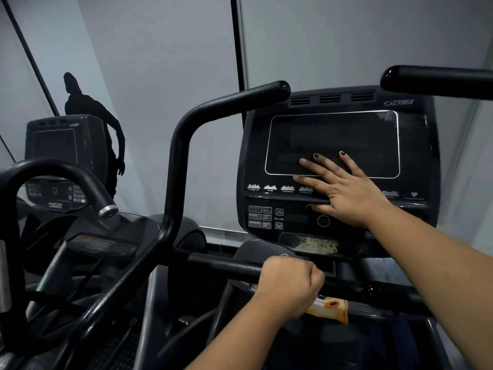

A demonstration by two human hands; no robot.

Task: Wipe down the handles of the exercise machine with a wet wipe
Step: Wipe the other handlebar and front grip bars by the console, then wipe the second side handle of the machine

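Trouble in the head view starts with your right hand (pixel 346 188). It lies flat with fingers spread on the console (pixel 416 145), palm over the program icons and thumb just beside the round button (pixel 323 221). Lean harder there and you may well start the machine or change a setting.

Your left hand (pixel 290 284) is fisted round the crossbar handle (pixel 229 265). No wipe shows, so I cannot tell whether one is inside that fist; if not, you would only be rubbing skin over the grip. The orange packet (pixel 330 308) lies just below that hand, partly hidden, and a sweep along the bar could knock it down into the frame.

Neither hand touches the curved handle (pixel 226 102) or the upper handle (pixel 437 78). They probably pivot, so bracing on them could make them swing.

As for writing, the console reads "CYBEX" (pixel 398 102) at top right and "INCLINE" (pixel 278 218) between two arrow keys, with "MANUAL" and "ADVANCED" on the left keys. The rest is too small to read. The neighbouring machine (pixel 61 156) carries a "750AT" badge (pixel 55 205).
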